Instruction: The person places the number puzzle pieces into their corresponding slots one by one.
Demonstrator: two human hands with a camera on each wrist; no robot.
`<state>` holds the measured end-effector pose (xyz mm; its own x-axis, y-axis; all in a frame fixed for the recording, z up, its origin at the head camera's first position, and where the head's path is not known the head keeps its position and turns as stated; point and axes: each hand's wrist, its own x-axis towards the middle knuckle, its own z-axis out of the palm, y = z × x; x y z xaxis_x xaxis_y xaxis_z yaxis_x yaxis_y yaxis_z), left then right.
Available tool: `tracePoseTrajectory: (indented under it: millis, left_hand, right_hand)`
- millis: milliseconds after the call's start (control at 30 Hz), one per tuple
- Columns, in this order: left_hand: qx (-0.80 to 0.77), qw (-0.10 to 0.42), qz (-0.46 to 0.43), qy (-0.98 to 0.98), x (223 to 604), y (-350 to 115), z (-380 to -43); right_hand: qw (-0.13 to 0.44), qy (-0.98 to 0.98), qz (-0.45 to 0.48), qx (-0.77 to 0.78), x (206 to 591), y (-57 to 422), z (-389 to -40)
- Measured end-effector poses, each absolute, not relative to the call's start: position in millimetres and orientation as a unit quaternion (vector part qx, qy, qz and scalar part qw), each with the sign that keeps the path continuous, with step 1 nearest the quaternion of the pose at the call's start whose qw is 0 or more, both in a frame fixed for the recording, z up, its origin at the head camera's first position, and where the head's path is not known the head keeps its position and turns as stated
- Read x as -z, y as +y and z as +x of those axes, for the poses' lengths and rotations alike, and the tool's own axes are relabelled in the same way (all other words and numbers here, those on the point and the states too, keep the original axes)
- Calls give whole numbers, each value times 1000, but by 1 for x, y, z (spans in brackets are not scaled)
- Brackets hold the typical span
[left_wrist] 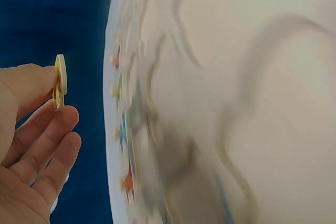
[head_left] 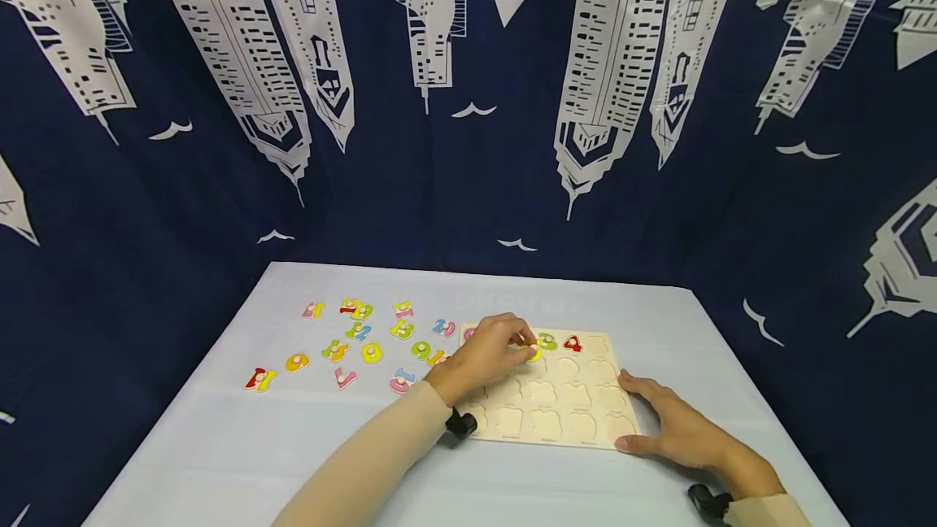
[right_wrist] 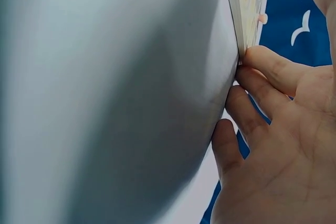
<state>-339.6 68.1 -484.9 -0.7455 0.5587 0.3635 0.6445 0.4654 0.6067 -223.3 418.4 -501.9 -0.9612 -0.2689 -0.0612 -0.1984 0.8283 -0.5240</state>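
My left hand is over the upper part of a pale wooden number-puzzle board, with thumb and fingers pinching a yellow puzzle piece. In the left wrist view this piece is edge-on, so its number cannot be read. A green number 3 piece and a red number 4 piece sit in the board's top row. Part of a pink piece shows at the top left corner. On the board's right side, my right hand touches the edge with spread fingers, its thumb by the lower right corner.
Several colourful number pieces lie scattered left of the board, among them a red-and-yellow one, an orange one and a pink 7. The white table meets a dark blue curtain with printed buildings.
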Motion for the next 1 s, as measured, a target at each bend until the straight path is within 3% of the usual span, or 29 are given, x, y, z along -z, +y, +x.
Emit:
tracePoseTrajectory:
  millis: [500,1000]
  left_hand:
    - [344,35,-341,-874,496,158,-368]
    - [281,53,-264,-921,512,204,-380]
  right_hand:
    - [81,958,-124,245,496,419,-226]
    - [63,965,-144,212,497,417,-226]
